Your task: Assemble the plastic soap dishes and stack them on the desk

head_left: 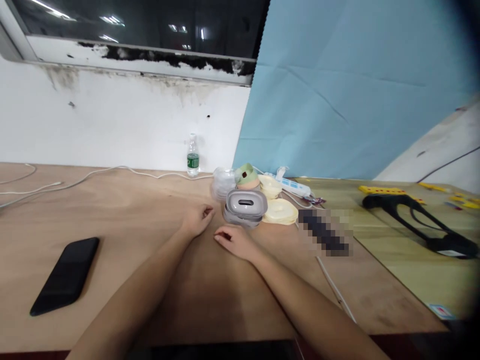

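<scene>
Illumination is indoor, even and moderately bright, supplied from overhead: ceiling strip lights appear as small white reflections in the dark window (150,25). The white wall (112,125) is close to overexposed but keeps its stains legible. Shadows on the table (131,210) are soft-edged; the broadest lies between the forearms, below the left hand (197,219) and the right hand (234,241), both rendered sharp. The phone (65,275) carries only a faint sheen. Wide-angle distortion slants the window frame and bows the table's far edge. A dark vignette covers the right edge and lower right corner, where detail softens. One rectangular patch (325,232) is pixelated.
</scene>
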### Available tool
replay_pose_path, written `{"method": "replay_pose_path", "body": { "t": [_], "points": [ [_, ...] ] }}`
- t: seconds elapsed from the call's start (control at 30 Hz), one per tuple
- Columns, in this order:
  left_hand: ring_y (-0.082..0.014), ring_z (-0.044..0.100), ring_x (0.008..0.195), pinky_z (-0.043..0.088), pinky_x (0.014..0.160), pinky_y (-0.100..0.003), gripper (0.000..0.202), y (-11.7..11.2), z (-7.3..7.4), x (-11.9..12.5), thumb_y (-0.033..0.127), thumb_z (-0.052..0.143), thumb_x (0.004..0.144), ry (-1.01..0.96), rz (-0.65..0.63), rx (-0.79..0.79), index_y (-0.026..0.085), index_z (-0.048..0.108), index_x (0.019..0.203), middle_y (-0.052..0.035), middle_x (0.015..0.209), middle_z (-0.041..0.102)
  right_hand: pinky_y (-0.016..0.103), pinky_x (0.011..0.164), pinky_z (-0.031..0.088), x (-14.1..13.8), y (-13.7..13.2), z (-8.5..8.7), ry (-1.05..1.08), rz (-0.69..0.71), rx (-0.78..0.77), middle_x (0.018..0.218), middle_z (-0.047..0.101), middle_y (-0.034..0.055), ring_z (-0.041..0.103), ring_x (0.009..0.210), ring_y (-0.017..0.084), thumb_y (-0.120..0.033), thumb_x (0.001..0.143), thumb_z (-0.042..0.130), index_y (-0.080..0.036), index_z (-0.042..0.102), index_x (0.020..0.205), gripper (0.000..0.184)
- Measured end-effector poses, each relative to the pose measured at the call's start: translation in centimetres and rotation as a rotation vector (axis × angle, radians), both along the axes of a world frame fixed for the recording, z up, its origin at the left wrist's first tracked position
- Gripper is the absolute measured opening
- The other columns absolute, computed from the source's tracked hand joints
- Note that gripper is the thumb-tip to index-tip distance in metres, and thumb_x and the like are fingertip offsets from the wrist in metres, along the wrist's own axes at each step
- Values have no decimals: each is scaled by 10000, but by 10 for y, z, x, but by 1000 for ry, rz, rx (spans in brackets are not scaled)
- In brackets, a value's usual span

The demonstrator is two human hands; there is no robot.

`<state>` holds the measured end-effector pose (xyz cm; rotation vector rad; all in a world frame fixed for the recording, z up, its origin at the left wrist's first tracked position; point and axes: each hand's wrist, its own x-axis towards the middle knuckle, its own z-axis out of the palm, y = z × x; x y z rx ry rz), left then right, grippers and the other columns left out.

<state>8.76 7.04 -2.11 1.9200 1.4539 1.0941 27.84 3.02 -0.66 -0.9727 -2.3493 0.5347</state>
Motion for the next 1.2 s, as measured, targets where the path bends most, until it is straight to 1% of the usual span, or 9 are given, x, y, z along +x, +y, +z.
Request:
{"method": "replay_pose_path", "body": {
  "t": [0.1,0.2,0.23,0.3,0.37,0.47,0.63,0.8,1.2],
  "points": [
    [-201,605,745,453,738,-322,290,-19,2,-2,368,546,842,93,-16,12,171,678,1008,-80,890,691,237,601,411,3,0,1,-10,1,-5,751,649,0,566,644,127,-313,855,580,-230,692,915,152],
    [-235,608,876,445,827,-346,279,-46,6,-9,365,560,834,188,-89,59,176,683,998,-98,956,681,236,600,403,2,-1,2,-4,-1,1,765,646,1,562,649,125,-311,849,588,-228,693,932,158],
    [-246,598,939,435,868,-360,291,-55,7,-13,374,534,854,282,-149,110,180,676,1019,-106,989,673,236,604,403,1,-2,2,-3,-3,-4,772,647,3,564,657,127,-309,849,589,-227,692,942,161],
    [-268,554,1075,405,944,-397,347,-69,8,-20,400,506,874,435,-180,173,189,642,1114,-120,1121,643,235,611,404,0,-2,2,-12,-8,-23,775,650,7,569,671,130,-307,845,596,-223,692,959,171],
    [-311,433,1257,368,998,-451,462,-76,8,-25,470,497,871,562,-116,166,199,571,1238,-131,1324,537,235,619,405,0,-1,3,-29,-15,-42,779,652,13,571,681,132,-305,842,602,-217,693,974,183],
    [-342,314,1357,334,1027,-505,607,-76,6,-28,571,449,866,693,-72,65,188,484,1336,-145,1452,408,239,621,400,0,1,3,-48,-29,-60,775,654,15,566,675,133,-310,842,604,-213,692,984,193],
    [-315,297,1380,307,1061,-478,680,-69,4,-34,647,345,877,750,-169,24,192,446,1371,-142,1504,326,239,619,394,0,1,3,-52,-34,-82,765,650,13,559,669,133,-338,850,596,-214,690,987,207],
    [-308,259,1398,272,1082,-476,712,-68,3,-39,664,334,872,745,-206,15,189,420,1395,-141,1512,309,235,613,387,0,2,1,-48,-45,-90,776,647,11,551,664,127,-340,845,602,-211,686,988,210],
    [-314,242,1405,253,1095,-478,742,-67,4,-39,681,320,865,740,-216,-10,186,399,1412,-134,1524,283,240,623,393,1,1,2,-49,-30,-88,786,647,16,557,683,133,-335,844,602,-213,686,986,206]
  ]
}}
